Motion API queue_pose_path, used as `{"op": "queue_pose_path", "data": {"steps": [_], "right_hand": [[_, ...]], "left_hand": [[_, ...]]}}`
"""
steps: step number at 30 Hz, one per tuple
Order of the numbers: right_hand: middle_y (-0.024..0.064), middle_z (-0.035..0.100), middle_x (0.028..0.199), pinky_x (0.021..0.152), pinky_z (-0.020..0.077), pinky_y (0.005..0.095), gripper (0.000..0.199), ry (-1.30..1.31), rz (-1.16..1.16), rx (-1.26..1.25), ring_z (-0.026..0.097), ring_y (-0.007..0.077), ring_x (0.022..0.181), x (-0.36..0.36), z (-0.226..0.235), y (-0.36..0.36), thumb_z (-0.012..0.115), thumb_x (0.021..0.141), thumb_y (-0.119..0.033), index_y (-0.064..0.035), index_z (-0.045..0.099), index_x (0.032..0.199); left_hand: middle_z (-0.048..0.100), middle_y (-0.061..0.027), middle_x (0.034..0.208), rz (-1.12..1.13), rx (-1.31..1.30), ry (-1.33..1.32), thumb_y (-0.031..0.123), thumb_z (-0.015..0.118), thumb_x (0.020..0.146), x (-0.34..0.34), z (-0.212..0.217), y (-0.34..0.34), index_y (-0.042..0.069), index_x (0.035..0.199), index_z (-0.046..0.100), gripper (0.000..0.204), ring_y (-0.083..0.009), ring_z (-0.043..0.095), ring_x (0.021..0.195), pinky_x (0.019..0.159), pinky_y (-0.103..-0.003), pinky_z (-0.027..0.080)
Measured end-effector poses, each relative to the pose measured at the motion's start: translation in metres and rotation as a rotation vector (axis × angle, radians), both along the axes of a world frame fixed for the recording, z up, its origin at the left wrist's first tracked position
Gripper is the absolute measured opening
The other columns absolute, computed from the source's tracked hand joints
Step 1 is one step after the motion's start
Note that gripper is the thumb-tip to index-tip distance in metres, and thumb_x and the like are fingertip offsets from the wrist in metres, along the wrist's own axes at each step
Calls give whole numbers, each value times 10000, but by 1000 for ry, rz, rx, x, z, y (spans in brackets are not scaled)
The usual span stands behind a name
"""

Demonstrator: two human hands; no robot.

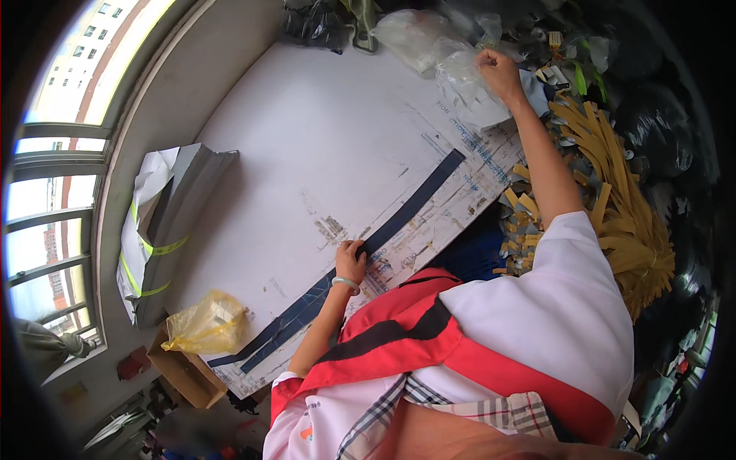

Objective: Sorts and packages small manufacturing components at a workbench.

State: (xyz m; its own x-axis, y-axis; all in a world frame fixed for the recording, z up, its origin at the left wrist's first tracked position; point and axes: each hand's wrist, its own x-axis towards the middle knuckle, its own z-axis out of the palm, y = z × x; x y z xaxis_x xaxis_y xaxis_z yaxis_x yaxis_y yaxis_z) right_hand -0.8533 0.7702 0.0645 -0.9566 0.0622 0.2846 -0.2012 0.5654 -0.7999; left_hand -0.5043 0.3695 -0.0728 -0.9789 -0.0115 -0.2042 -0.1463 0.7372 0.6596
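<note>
Plaid collar (502, 414) — navy strip (414, 201) on scuffed tabletop (307, 146) — windows (55, 201) left.

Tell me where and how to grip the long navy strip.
Pinch the strip across its far end, coming from the right, thumb below and fingers above. It looks thin and lies flat on the table, that end uncovered near the right edge. The left hand is at it farther down, and past there navy strips lie close together, probably harder to single out.
</note>
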Motion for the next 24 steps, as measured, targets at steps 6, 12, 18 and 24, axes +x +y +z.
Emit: {"op": "queue_pose_path", "data": {"steps": [6, 12, 18, 24], "right_hand": [[9, 643, 713, 594, 454, 277, 155, -11, 8, -64, 580, 95, 638, -85, 16, 61, 598, 796, -187, -81, 675, 879], [28, 677, 820, 726, 475, 288, 227, -112, -102, 76, 612, 126, 782, -136, -52, 84, 650, 803, -246, -62, 682, 933], [156, 637, 1103, 864, 440, 462, 415, 506, -315, 581, 580, 365, 1003, -93, -43, 60, 633, 727, -311, -138, 649, 1104], [61, 593, 1147, 841, 435, 276, 339, -72, 146, 6, 559, 145, 932, 67, -124, -98, 577, 831, -47, -92, 620, 1164]], "left_hand": [[586, -155, 1030, -9, -31, 24, 40, 617, 737, 2, -2, 2, 67, 1047, 640, 311, -347, 536, 999, 891, -405, 437], [591, -158, 993, -18, 6, -68, 24, 593, 740, -3, -6, -6, 58, 1017, 649, 284, -341, 553, 979, 881, -395, 446], [633, -161, 915, 175, 133, -16, 114, 578, 839, 4, 21, -34, 40, 1006, 660, 200, -295, 629, 806, 728, -362, 501], [585, -107, 1036, 767, -6, 388, 15, 622, 800, 80, 82, -140, 55, 1071, 606, 274, -207, 611, 772, 708, -316, 498]]}}
